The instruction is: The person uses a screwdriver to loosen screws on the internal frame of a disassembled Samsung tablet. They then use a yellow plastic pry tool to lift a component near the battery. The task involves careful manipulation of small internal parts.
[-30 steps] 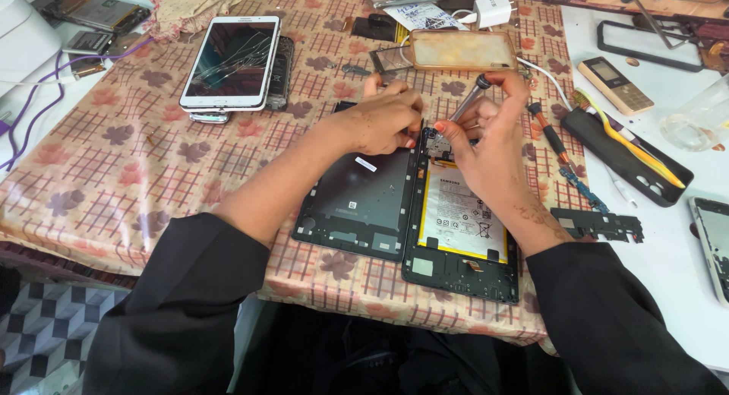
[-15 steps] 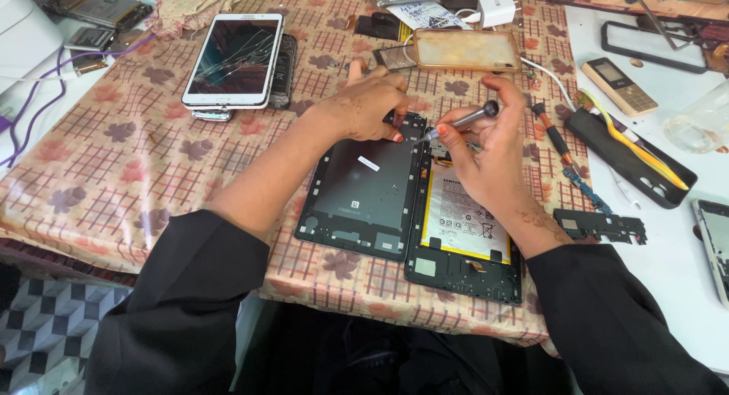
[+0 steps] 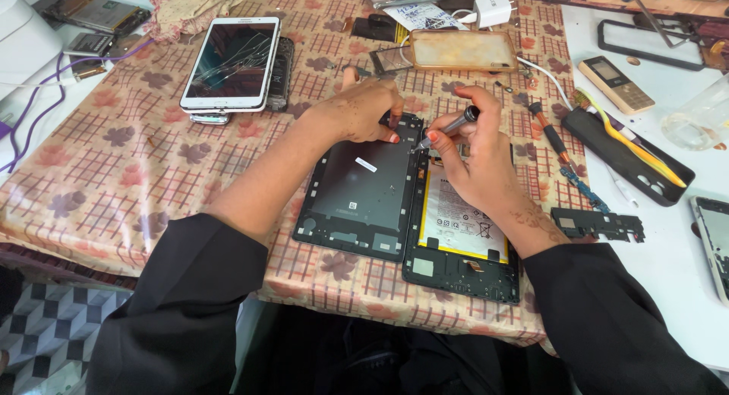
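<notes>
A small electronics repair bench is shown. An opened tablet (image 3: 414, 205), its battery exposed, is laid on a table (image 3: 114, 182) covered with a checked floral cloth. Beyond the tablet, a cracked-screen tablet (image 3: 231, 53), a clear phone case (image 3: 463, 49) and a charger plug (image 3: 493, 9) are seen; right of it, screwdrivers (image 3: 548, 129) and a keypad phone (image 3: 616, 83).

Black sleeves on both arms, loose and plain, reaching down to the wrists. Both hands bare, left hand (image 3: 363, 110) and right hand (image 3: 474, 163); nails painted red-orange (clearest on the thumbs), faint dark patterned markings across the right wrist.
</notes>
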